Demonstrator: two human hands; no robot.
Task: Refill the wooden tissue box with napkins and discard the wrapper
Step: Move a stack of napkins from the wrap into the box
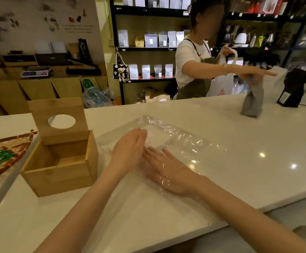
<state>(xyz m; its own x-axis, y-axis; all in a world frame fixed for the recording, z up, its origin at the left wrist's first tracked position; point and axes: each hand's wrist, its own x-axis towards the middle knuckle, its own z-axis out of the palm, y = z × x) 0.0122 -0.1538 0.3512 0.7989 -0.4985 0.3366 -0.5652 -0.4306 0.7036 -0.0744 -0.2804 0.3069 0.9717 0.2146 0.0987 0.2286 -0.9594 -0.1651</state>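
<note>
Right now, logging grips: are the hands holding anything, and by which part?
Nothing gripped. Left hand and right hand lie open on the clear plastic wrapper.

— Worn on the arms?
— Nothing but bare: left forearm (86,207) and right forearm (240,212), uncovered all the way to the lower edge.
— And further up?
— Cut off by the frame; cannot tell.
— Hands?
— Bare as well. Left hand (128,152) slim, with long, narrow fingers. Right hand (168,172) much alike, tendons and knuckles faintly raised across the back.
— Nails?
— Too blurred to make out.
— Build overall?
— Slender, tapering evenly to narrow wrists.
</note>
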